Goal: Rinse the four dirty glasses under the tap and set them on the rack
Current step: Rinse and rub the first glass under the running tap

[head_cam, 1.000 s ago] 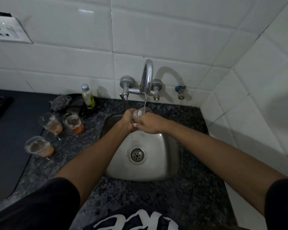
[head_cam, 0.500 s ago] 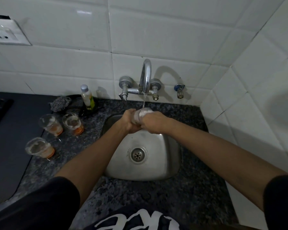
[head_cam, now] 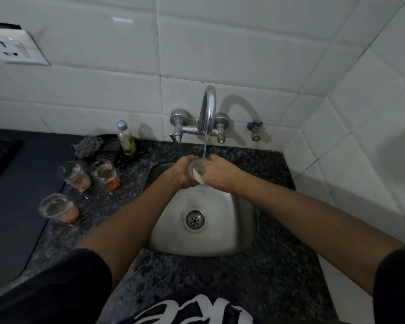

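**Glass under the tap**

Your left hand (head_cam: 181, 171) and right hand (head_cam: 218, 171) both curl round one glass (head_cam: 196, 170) over the sink (head_cam: 241, 230), in the tap's (head_cam: 208, 108) stream. Three dirty glasses (head_cam: 74, 175) stand on the counter (head_cam: 131, 190), left.

The counter (head_cam: 274, 272) is dark speckled granite, the sink (head_cam: 232, 220) and tap (head_cam: 208, 108) silvery steel, the wall tiles (head_cam: 232, 43) glossy white, the mat (head_cam: 17, 206) at nine o'clock flat dark grey, the three glasses (head_cam: 59, 208) clear with orange dregs, the bottle (head_cam: 126, 138) yellow-green, the sleeves (head_cam: 56, 288) black.
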`<state>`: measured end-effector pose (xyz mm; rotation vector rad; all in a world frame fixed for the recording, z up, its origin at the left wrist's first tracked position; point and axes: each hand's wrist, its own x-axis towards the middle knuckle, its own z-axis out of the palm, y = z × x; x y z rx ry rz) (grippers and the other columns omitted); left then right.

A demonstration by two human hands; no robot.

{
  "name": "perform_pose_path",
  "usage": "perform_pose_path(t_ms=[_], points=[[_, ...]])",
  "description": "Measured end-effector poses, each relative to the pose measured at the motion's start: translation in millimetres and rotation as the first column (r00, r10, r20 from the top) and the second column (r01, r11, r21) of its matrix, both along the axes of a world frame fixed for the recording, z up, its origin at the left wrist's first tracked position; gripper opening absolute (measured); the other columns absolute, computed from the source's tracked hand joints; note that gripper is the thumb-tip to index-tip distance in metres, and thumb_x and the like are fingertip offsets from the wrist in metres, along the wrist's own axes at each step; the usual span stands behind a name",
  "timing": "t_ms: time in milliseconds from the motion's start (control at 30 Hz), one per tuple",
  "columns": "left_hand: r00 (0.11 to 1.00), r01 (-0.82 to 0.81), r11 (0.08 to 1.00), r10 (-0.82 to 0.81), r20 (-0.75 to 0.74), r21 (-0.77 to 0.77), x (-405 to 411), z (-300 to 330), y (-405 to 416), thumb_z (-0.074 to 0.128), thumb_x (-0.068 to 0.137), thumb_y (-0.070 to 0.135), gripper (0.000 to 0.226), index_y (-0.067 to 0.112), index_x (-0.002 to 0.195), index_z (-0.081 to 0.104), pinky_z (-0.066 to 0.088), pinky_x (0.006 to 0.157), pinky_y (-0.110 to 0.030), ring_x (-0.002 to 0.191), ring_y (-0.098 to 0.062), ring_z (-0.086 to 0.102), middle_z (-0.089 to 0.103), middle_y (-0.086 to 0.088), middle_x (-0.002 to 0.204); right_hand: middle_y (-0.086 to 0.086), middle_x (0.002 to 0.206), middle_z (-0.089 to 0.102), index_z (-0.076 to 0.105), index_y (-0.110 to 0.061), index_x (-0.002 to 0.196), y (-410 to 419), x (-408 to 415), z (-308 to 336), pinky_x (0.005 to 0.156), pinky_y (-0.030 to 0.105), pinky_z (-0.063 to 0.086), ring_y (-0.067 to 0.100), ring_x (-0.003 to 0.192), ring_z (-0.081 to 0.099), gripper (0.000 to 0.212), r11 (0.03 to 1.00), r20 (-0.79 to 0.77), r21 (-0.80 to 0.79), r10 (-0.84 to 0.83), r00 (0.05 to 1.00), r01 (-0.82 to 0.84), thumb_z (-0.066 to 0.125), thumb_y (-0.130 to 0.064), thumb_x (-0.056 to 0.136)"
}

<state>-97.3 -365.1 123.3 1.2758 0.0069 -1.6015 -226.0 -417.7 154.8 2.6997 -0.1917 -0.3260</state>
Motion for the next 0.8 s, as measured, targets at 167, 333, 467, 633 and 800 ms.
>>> perform_pose_path(t_ms=[167, 333, 467, 633, 800], points=[[1.0, -0.024, 1.0, 0.025, 0.018, -0.013, 0.7, -8.3, -4.1, 0.036, 0.102, 0.025, 0.054, -0.001, 0.073, 0.073, 0.057, 0.065, -0.032, 0.065, -0.025, 0.07, 0.069, -0.015, 0.072, 0.008, 0.11, 0.064, 0.066, -0.01, 0.119, 9.9, 16.0, -1.4, 0.078, 0.036, 0.051, 0.028, 0.103, 0.068, 0.026, 0.66, -0.072, 0.552, -0.571, 0.818, 0.509, 0.064, -0.025, 0.098], [1.0, 0.015, 0.999, -0.015, 0.007, -0.028, 6.4, -6.3, -4.0, 0.042, 0.105, 0.035, 0.043, 0.003, 0.091, 0.067, 0.054, 0.066, -0.04, 0.064, -0.03, 0.069, 0.071, -0.017, 0.074, 0.003, 0.143, 0.061, 0.064, -0.018, 0.135, 3.7, 4.4, 8.2, 0.099, 0.038, 0.048, 0.025, 0.129, 0.059, 0.033, 0.851, -0.108, 0.331, -0.394, 0.913, 0.407, 0.059, -0.016, 0.103], [0.999, 0.026, 0.999, -0.025, 0.036, -0.047, 6.0, -8.0, -4.2, 0.042, 0.105, 0.031, 0.033, 0.008, 0.09, 0.06, 0.054, 0.059, -0.032, 0.056, -0.024, 0.066, 0.068, -0.01, 0.063, 0.006, 0.131, 0.064, 0.064, -0.01, 0.13, 4.1, -0.3, 3.2, 0.102, 0.037, 0.047, 0.026, 0.123, 0.062, 0.026, 0.832, -0.041, 0.445, -0.352, 0.935, 0.333, 0.055, -0.011, 0.105], [0.999, -0.031, 0.996, 0.027, -0.047, -0.084, 12.3, -19.5, -2.2, 0.031, 0.108, 0.027, 0.048, 0.005, 0.081, 0.064, 0.053, 0.057, -0.028, 0.053, -0.02, 0.066, 0.066, -0.01, 0.061, -0.005, 0.093, 0.064, 0.073, -0.006, 0.099, 14.5, -9.5, -8.1, 0.075, 0.007, 0.042, 0.005, 0.082, 0.06, 0.011, 0.482, 0.247, 0.874, -0.541, 0.804, 0.056, 0.075, -0.015, 0.094], [0.979, -0.125, 0.981, 0.098, -0.181, -0.149, 10.5, -13.4, 0.3, 0.025, 0.109, 0.027, 0.049, -0.007, 0.097, 0.059, 0.059, 0.057, -0.032, 0.064, -0.031, 0.071, 0.069, -0.023, 0.074, -0.006, 0.1, 0.071, 0.078, -0.012, 0.104, 18.2, -27.8, -21.9, 0.079, 0.024, 0.054, 0.005, 0.091, 0.064, 0.014, 0.638, 0.626, 0.757, -0.647, 0.436, -0.14, 0.079, -0.02, 0.092]])
